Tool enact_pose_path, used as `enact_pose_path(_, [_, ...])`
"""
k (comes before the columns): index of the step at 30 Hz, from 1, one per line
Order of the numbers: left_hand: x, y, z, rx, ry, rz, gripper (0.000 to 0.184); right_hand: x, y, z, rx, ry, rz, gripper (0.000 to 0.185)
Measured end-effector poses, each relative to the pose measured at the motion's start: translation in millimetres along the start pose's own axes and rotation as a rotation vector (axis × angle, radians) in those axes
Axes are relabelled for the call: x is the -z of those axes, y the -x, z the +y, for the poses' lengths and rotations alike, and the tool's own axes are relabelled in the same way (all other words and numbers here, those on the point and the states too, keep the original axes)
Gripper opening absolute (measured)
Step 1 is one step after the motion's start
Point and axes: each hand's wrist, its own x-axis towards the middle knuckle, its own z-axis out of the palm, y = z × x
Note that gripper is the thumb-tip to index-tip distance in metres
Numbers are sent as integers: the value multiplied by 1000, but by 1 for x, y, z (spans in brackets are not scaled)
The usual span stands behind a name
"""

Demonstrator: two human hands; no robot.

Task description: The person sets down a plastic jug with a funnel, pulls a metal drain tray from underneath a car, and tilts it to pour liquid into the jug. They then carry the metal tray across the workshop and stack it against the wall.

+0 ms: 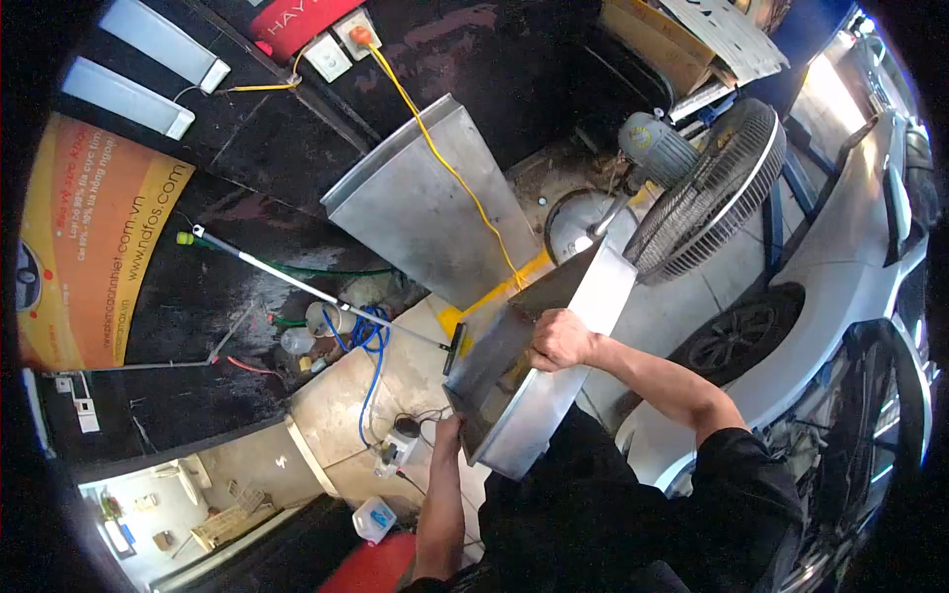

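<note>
A long sheet-metal tray (539, 420) with raised side walls is held tilted in front of my body. My right hand (563, 339) is closed over its upper side wall, knuckles up. At the near left corner, my left hand (449, 431) grips the tray's lower edge; its fingers are mostly hidden by the metal. A similar metal tray (435, 198) leans against the dark wall ahead, with a yellow cord (450, 168) hanging across it. Close beyond the held tray stands a large fan (707, 198), tipped in view, on a round base (583, 225).
A silver car (830, 296) with its front opened up stands on the right. A squeegee pole (297, 282), a coiled blue hose (368, 331) and a bucket (326, 318) are at the left wall. A white jug (374, 519) and small device (400, 440) sit low on the floor.
</note>
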Motion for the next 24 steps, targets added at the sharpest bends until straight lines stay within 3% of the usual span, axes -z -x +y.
enact_pose_path(4, [-19,-36,10,56,55,-14,20,-5,3,14,-34,65,2,35])
enact_pose_path(6, [-26,-52,22,115,-269,60,20,-6,3,18,-98,134,-27,34])
enact_pose_path(7, [-29,-56,27,117,-256,61,20,-9,3,23,-88,133,-35,34])
enact_pose_path(10, [-30,-65,39,-41,179,-269,17,-24,0,31,-157,208,-66,36])
enact_pose_path(13, [-36,-83,64,-58,-27,-195,22,-37,-12,46,-180,205,-90,36])
enact_pose_path(15, [-15,-146,47,-92,-102,-182,27,-49,-23,59,-214,219,-122,37])
enact_pose_path(17, [2,-181,43,117,176,-336,30,-59,-40,70,-271,242,-168,39])
enact_pose_path(19, [-14,-127,92,112,322,-230,38,-67,-61,87,-254,273,-222,38])
enact_pose_path(21, [17,-159,84,14,358,-276,45,-64,-92,94,-352,314,-199,39])
enact_pose_path(22, [5,-107,130,19,272,-169,49,-69,-104,104,-328,315,-171,41])
enact_pose_path(24, [5,-102,153,-46,348,-117,48,-73,-134,122,-376,323,-197,45])
